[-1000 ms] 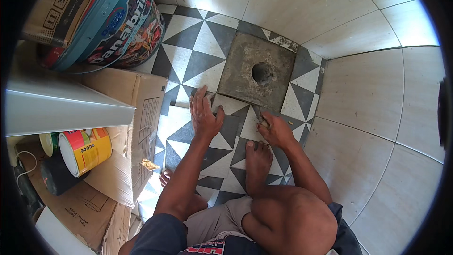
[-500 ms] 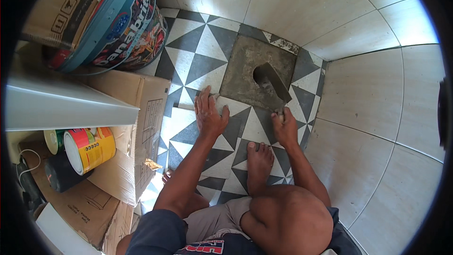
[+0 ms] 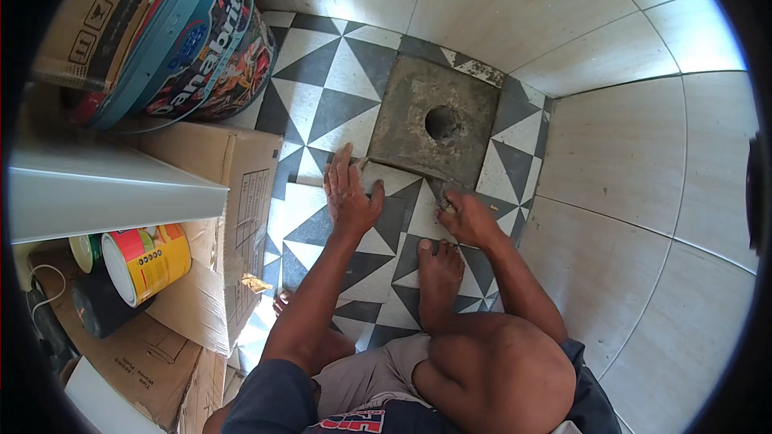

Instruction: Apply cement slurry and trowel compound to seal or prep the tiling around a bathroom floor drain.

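Observation:
My left hand (image 3: 351,197) lies flat on the black-and-white patterned tiles (image 3: 346,124), fingers spread and holding nothing. Its fingertips are beside the near left corner of a bare grey cement square (image 3: 402,124) with a round dark hole (image 3: 443,122) in it. A small pale chip (image 3: 363,164) sits by that corner. At the square's near edge, my right hand (image 3: 469,219) is closed around the grip of a broad-bladed scraper (image 3: 440,187). Little of the blade shows; it is turned nearly edge-on, low along the tile edge.
Pale wall tiles (image 3: 615,153) rise at the right and far side. At left stand a teal-rimmed bucket (image 3: 205,56), an open cardboard box (image 3: 249,225) and a white panel edge (image 3: 121,201). A yellow can (image 3: 149,264) lies beyond it. My bare foot (image 3: 440,277) is close to my right hand.
The scraper's blade has swung down from over the hole to the square's near edge, uncovering the hole. My right hand moved left and slightly nearer. My left hand stays flat.

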The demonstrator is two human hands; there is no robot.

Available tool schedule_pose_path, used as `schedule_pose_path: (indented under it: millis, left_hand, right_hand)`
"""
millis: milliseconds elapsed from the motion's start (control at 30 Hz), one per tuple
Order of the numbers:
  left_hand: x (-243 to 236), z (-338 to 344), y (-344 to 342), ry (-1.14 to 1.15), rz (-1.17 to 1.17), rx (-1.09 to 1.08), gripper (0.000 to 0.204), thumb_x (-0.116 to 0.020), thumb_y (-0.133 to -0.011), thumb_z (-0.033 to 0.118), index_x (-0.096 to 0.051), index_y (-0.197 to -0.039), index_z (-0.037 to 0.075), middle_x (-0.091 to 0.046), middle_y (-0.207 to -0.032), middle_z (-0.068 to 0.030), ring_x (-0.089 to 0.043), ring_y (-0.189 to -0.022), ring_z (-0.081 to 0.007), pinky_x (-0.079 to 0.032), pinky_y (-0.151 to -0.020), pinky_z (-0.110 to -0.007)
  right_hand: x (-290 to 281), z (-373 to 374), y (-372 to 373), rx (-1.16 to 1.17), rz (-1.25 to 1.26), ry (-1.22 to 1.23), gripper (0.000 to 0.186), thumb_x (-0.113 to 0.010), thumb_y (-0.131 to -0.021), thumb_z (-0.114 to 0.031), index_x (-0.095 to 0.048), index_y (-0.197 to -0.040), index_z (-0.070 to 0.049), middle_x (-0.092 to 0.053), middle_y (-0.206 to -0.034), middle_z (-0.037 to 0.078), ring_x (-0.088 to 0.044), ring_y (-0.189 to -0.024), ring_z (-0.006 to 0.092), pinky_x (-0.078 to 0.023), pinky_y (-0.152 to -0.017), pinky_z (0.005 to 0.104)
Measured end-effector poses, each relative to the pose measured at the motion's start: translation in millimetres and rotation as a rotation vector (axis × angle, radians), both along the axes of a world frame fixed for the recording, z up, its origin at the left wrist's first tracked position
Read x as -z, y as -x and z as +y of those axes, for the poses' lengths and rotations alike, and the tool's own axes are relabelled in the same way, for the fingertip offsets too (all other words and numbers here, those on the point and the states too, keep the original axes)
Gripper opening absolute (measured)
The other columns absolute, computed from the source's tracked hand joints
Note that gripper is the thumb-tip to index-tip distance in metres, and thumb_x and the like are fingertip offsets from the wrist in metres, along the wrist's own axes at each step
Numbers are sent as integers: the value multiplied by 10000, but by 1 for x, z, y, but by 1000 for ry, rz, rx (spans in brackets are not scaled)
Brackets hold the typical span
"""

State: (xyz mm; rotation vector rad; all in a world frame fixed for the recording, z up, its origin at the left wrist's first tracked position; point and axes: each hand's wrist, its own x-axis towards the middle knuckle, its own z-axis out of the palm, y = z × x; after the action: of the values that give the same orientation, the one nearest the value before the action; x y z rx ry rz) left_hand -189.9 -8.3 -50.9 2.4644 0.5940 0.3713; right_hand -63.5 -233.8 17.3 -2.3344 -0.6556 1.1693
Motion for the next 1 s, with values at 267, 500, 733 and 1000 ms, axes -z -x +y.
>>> schedule_pose_path:
  millis: [267,500,733,1000]
  left_hand:
    - [0,1,-6,22,45,33,525,-741,-855,241,-574,-1302,25,-342,-1601,-172,-309,-1490,-378,-204,-1218,-588]
    - [-8,1,-4,-54,165,94,642,-712,-902,354,-533,-1451,71,-284,-1642,-179,-236,-1533,-372,-184,-1233,-574]
    - [-13,13,1,28,161,115,680,-699,-917,397,-507,-1478,64,-268,-1665,-155,-240,-1541,-337,-166,-1244,-544]
    - [-7,20,3,134,58,98,625,-710,-909,304,-508,-1442,50,-354,-1633,-123,-300,-1521,-330,-199,-1226,-538]
  right_hand:
    - [18,-31,-16,459,-240,-84,291,-679,-926,-282,-588,-1094,-62,-697,-922,252,-657,-894,497,-519,-769,558]
    - [-9,-14,-28,64,-547,85,288,-704,-910,-240,-574,-1087,-53,-655,-989,251,-667,-935,464,-519,-769,539]
    - [-30,43,-68,70,-567,50,298,-642,-964,-226,-543,-1150,-15,-663,-1082,270,-662,-974,500,-526,-837,571]
    - [-52,93,-80,-23,-516,112,310,-614,-970,-231,-548,-1156,9,-682,-988,320,-654,-947,516,-508,-816,592]
